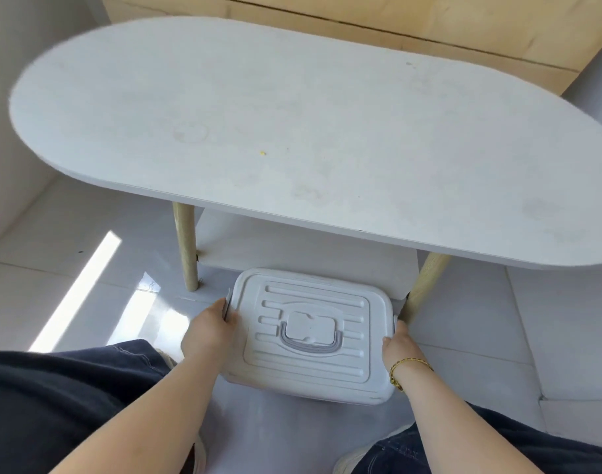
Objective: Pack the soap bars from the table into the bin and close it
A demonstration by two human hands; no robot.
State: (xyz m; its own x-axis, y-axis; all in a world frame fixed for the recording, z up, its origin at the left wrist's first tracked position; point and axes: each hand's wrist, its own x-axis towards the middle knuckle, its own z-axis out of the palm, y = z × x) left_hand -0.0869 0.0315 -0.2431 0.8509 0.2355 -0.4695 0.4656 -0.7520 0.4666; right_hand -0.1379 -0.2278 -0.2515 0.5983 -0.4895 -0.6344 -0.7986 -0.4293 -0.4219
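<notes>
A white plastic bin (pixel 310 371) with its ribbed lid on and a grey carry handle (pixel 311 343) folded flat sits low in front of the table, between my knees. My left hand (pixel 210 331) grips its left side at the grey latch. My right hand (pixel 400 343), with a gold bracelet at the wrist, grips its right side. No soap bar shows anywhere; the bin's inside is hidden by the lid.
A white oval table (pixel 292 124) on pale wooden legs (pixel 186 248) stands just beyond the bin, with a lower shelf (pixel 292 248) under it. A tiny yellow speck (pixel 262 153) lies on its top. My knees in dark trousers flank the bin on the glossy tiled floor.
</notes>
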